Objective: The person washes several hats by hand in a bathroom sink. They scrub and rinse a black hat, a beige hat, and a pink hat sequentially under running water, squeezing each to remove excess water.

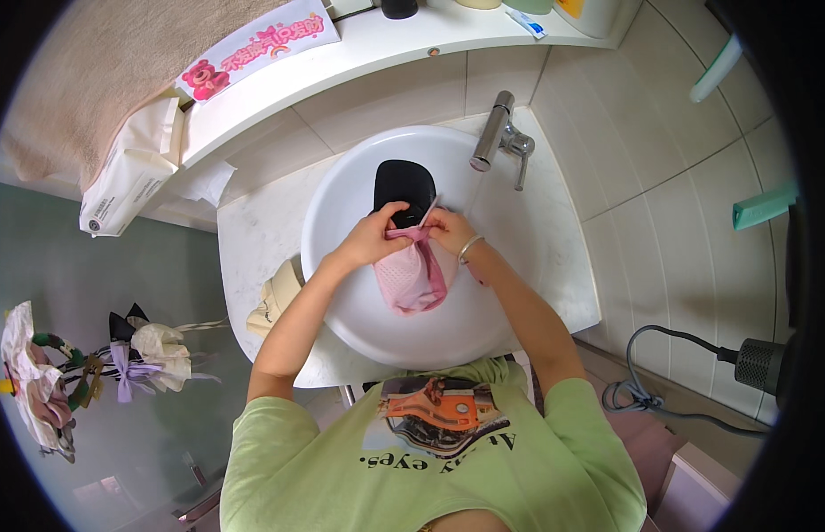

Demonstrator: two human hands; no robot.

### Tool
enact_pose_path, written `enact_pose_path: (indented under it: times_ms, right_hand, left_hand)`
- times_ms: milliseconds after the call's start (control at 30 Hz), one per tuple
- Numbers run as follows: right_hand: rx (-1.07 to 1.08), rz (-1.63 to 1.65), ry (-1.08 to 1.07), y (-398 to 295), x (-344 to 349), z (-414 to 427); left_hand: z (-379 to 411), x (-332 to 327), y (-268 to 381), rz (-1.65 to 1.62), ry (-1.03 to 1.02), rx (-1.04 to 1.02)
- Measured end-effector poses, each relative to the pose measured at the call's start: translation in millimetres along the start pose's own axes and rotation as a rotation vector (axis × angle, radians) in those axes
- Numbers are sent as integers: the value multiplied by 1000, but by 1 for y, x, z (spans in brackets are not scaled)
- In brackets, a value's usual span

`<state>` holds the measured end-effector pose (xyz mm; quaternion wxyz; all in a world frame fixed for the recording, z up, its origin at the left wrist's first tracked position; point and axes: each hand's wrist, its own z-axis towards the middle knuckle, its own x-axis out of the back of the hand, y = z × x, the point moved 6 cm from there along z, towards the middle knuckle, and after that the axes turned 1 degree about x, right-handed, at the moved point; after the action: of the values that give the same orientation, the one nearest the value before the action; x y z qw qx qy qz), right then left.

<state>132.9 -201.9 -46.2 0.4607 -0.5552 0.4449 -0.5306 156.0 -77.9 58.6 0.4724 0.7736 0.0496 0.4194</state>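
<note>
Over a round white washbasin (399, 349) I hold a pink fabric cap (412, 279) with a black-undersided brim that points towards the wall. My left hand (372, 239) grips the cap's edge at the left, its thumb and fingers by the base of the brim. At the right, my right hand (449, 229) pinches the pink rim and a narrow strap, with a bangle at the wrist. The pink crown hangs towards me, partly mesh. A chrome tap (495, 133) stands behind the basin at the right. Beside the basin on the left lies a cream cap (277, 296), partly hidden by my left arm.
A white shelf (386, 56) above the basin bears bottles and a small tube (525, 24). A wipes packet (130, 173) sits at its left end. Hair accessories (130, 359) hang at the left. A corded hair dryer (758, 366) is at the right, by the tiled wall.
</note>
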Motion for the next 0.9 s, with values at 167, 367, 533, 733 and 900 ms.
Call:
enact_pose_path:
  times_ms: [167, 367, 533, 733, 900]
  right_hand:
    - [24, -64, -149, -27, 0, 9]
    - [42, -208, -325, -43, -9, 21]
    - [-20, -127, -351, -32, -6, 26]
    - [-389, -17, -443, -24, -8, 15]
    - [-316, 155, -342, -12, -2, 20]
  left_hand:
    - [-15, 11, 34, 519, 106, -94]
    - [-9, 28, 0, 277, 229, -97]
    - [-16, 22, 11, 452, 239, -164]
    - [-16, 11, 16, 651, 241, -257]
    - [-8, 1, -16, 440, 180, -143]
